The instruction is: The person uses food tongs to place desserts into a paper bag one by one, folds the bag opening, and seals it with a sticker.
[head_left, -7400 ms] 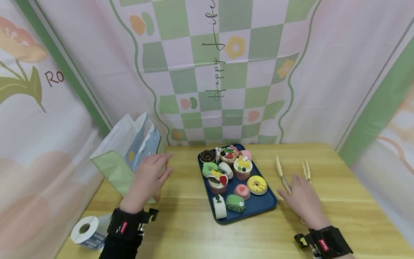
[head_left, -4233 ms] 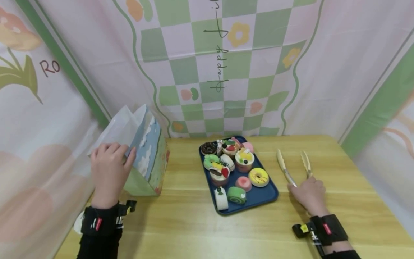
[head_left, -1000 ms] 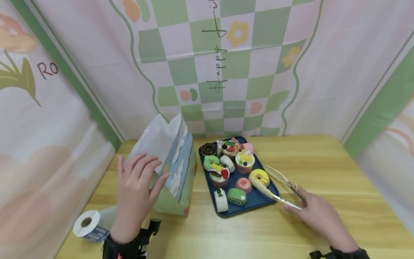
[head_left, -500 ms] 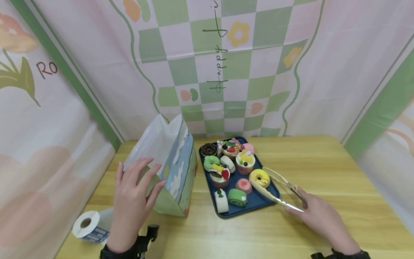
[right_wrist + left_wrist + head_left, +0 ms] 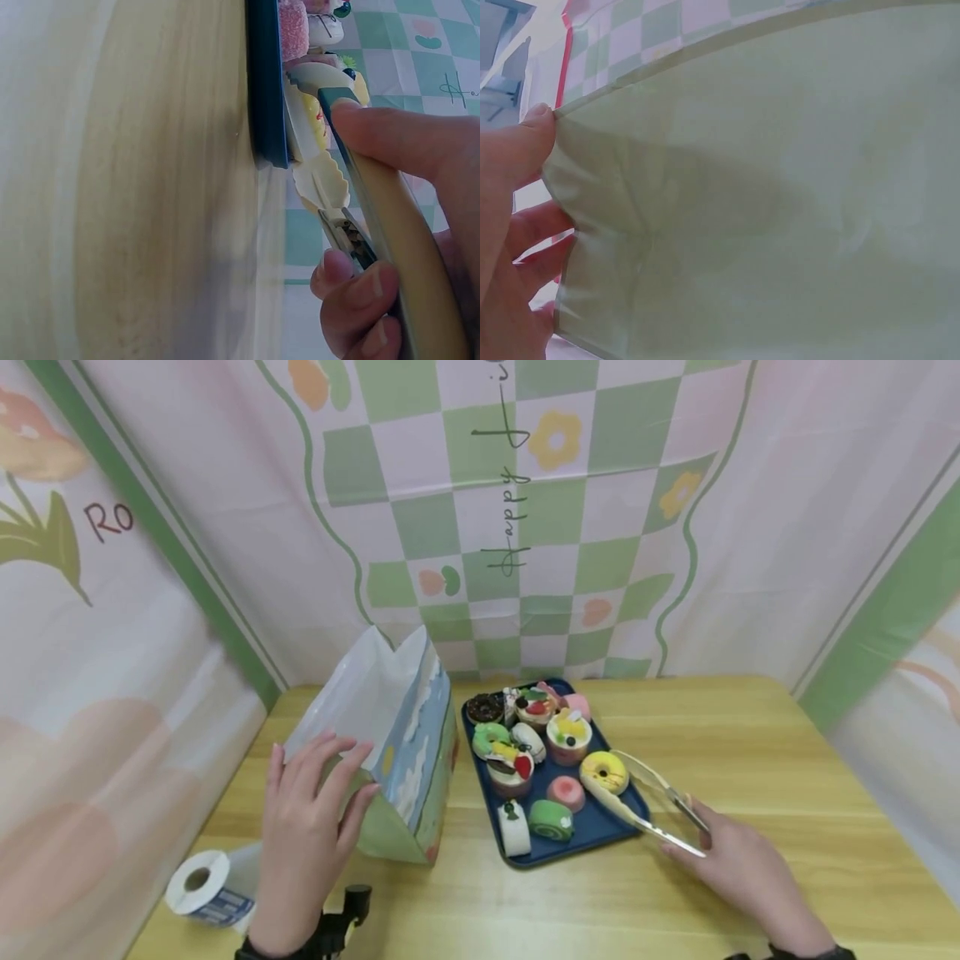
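Note:
In the head view my left hand [image 5: 307, 827] is at the near rim of an upright, open-topped paper bag [image 5: 408, 777]. The left wrist view shows the fingers hooked over the green bag's edge [image 5: 742, 195], thumb at its corner. My right hand [image 5: 750, 877] grips a pair of tongs [image 5: 671, 839] with pale scalloped tips. Those tips stand on either side of a yellow ring doughnut [image 5: 604, 772] on the dark blue tray [image 5: 600, 832]; whether they touch it I cannot tell. In the right wrist view, the thumb presses one tong arm [image 5: 397, 240].
Several more toy-like sweets share the tray: a pink round cake [image 5: 566, 793], a green roll cake [image 5: 551, 820], a white roll [image 5: 513, 828], a fruit cup [image 5: 568, 737], a chocolate doughnut [image 5: 484, 707]. A label roll [image 5: 198, 885] lies left on the wooden table [image 5: 750, 727].
Earlier the tongs lay on the table; the right hand has picked them up and brought them around the doughnut. The bag has shifted right, nearer the tray. Little differs over the last half second.

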Motion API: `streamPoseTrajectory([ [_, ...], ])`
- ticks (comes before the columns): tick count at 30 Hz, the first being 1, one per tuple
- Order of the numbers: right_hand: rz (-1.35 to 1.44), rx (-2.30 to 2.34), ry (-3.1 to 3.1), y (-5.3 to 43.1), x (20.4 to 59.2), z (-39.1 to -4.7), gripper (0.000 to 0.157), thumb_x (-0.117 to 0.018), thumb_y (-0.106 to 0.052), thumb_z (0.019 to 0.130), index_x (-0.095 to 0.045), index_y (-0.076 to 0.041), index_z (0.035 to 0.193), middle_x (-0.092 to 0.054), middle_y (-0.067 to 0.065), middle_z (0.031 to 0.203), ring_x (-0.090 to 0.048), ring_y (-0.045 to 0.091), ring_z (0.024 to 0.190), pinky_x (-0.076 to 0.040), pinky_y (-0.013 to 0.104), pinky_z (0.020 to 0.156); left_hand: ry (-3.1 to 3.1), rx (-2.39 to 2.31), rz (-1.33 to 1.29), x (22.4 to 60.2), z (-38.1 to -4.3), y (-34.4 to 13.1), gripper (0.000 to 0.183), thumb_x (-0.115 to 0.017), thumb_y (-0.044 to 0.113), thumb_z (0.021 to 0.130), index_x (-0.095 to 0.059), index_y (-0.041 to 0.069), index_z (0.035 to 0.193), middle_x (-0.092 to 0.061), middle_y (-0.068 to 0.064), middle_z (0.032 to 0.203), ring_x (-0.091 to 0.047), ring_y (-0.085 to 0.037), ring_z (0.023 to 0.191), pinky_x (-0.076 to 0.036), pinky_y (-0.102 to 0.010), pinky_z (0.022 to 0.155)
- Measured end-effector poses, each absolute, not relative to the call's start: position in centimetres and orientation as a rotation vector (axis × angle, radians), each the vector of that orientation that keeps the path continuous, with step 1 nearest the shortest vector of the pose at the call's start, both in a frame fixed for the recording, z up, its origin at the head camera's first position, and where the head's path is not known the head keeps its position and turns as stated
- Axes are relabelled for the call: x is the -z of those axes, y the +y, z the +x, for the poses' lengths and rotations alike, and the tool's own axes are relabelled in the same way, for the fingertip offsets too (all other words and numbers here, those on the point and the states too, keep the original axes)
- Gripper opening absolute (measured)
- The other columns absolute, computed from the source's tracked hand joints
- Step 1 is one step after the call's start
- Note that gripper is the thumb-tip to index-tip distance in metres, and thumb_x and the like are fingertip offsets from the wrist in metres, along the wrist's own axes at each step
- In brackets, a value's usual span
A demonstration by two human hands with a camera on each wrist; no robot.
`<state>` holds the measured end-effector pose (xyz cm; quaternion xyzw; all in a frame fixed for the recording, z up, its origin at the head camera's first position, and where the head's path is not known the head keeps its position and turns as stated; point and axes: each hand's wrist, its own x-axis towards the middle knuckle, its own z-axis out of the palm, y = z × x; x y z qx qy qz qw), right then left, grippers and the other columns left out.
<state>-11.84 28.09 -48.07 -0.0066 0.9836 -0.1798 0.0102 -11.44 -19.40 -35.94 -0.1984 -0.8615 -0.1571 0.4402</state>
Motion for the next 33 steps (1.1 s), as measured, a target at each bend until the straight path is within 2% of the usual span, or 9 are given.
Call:
streamPoseTrajectory([
  [5, -0.008, 0.566, 3.087, 28.2, 48.0, -11.4, 0.094, -0.065, -0.067, 0.080, -0.046, 0.001, 0.142, -0.049, -0.001, 0.070, -0.041, 0.015, 0.058, -0.029, 0.028, 0.050, -2.097, 0.415, -0.477, 36.2, -11.1, -19.1, 0.046, -0.052, 0.047, 0.097, -0.069, 0.008, 0.116, -0.067, -0.013, 0.118, -0.056, -0.038, 0.119, -0.018, -0.065, 0.116],
  [11, 0.013, 0.582, 3.080, 28.9, 47.8, -10.9, 0.090, -0.066, -0.062, 0.082, -0.045, 0.003, 0.141, -0.054, 0.000, 0.073, -0.045, 0.016, 0.061, -0.034, 0.031, 0.053, -2.060, 0.438, -0.495, 36.2, -11.1, -18.8, 0.044, -0.055, 0.045, 0.095, -0.071, 0.008, 0.112, -0.068, -0.013, 0.113, -0.058, -0.037, 0.109, -0.022, -0.063, 0.114],
  [15, 0.005, 0.620, 3.086, 29.3, 47.1, -11.0, 0.089, -0.065, -0.060, 0.085, -0.042, 0.003, 0.143, -0.056, 0.000, 0.076, -0.044, 0.011, 0.057, -0.033, 0.028, 0.050, -2.031, 0.452, -0.506, 36.2, -11.1, -18.8, 0.043, -0.056, 0.045, 0.095, -0.071, 0.007, 0.109, -0.068, -0.013, 0.109, -0.058, -0.037, 0.104, -0.024, -0.063, 0.113],
  [18, -0.031, 0.667, 3.127, 29.3, 46.3, -11.3, 0.083, -0.065, -0.057, 0.086, -0.045, 0.002, 0.141, -0.056, -0.002, 0.075, -0.041, 0.007, 0.053, -0.032, 0.025, 0.047, -2.019, 0.463, -0.511, 36.1, -11.2, -18.8, 0.043, -0.057, 0.045, 0.095, -0.072, 0.007, 0.108, -0.068, -0.014, 0.108, -0.058, -0.037, 0.103, -0.024, -0.063, 0.113],
  [21, -0.076, 0.696, 3.174, 29.3, 45.3, -11.8, 0.072, -0.067, -0.053, 0.086, -0.052, -0.001, 0.133, -0.056, -0.003, 0.072, -0.040, 0.006, 0.052, -0.032, 0.024, 0.047, -2.018, 0.466, -0.513, 36.1, -11.3, -18.9, 0.043, -0.058, 0.045, 0.094, -0.072, 0.006, 0.108, -0.068, -0.014, 0.107, -0.058, -0.037, 0.104, -0.023, -0.063, 0.113],
  [23, -0.098, 0.702, 3.194, 29.2, 44.6, -12.3, 0.062, -0.068, -0.052, 0.086, -0.057, -0.003, 0.123, -0.056, -0.003, 0.071, -0.041, 0.006, 0.052, -0.031, 0.024, 0.048, -2.015, 0.469, -0.514, 36.1, -11.3, -18.9, 0.043, -0.057, 0.045, 0.094, -0.072, 0.006, 0.108, -0.068, -0.014, 0.107, -0.058, -0.037, 0.103, -0.023, -0.063, 0.113],
  [27, -0.124, 0.714, 3.199, 28.8, 42.9, -13.4, 0.052, -0.067, -0.051, 0.087, -0.059, -0.006, 0.112, -0.057, -0.002, 0.071, -0.042, 0.008, 0.054, -0.032, 0.025, 0.049, -2.002, 0.480, -0.521, 36.1, -11.5, -18.9, 0.043, -0.058, 0.045, 0.094, -0.072, 0.007, 0.108, -0.069, -0.014, 0.106, -0.058, -0.037, 0.102, -0.023, -0.063, 0.113],
  [30, -0.133, 0.731, 3.170, 28.3, 41.2, -14.1, 0.054, -0.065, -0.053, 0.088, -0.058, -0.006, 0.112, -0.057, 0.000, 0.072, -0.043, 0.010, 0.054, -0.032, 0.025, 0.049, -1.997, 0.489, -0.527, 36.1, -11.6, -19.0, 0.043, -0.058, 0.044, 0.093, -0.072, 0.007, 0.108, -0.069, -0.015, 0.106, -0.058, -0.037, 0.102, -0.025, -0.064, 0.112],
  [33, -0.136, 0.742, 3.112, 27.7, 39.2, -14.7, 0.061, -0.061, -0.056, 0.090, -0.056, -0.004, 0.122, -0.058, 0.002, 0.074, -0.044, 0.012, 0.054, -0.033, 0.027, 0.048, -1.994, 0.494, -0.530, 36.1, -11.7, -19.0, 0.043, -0.059, 0.045, 0.092, -0.072, 0.007, 0.107, -0.069, -0.014, 0.106, -0.058, -0.037, 0.102, -0.027, -0.064, 0.109],
])
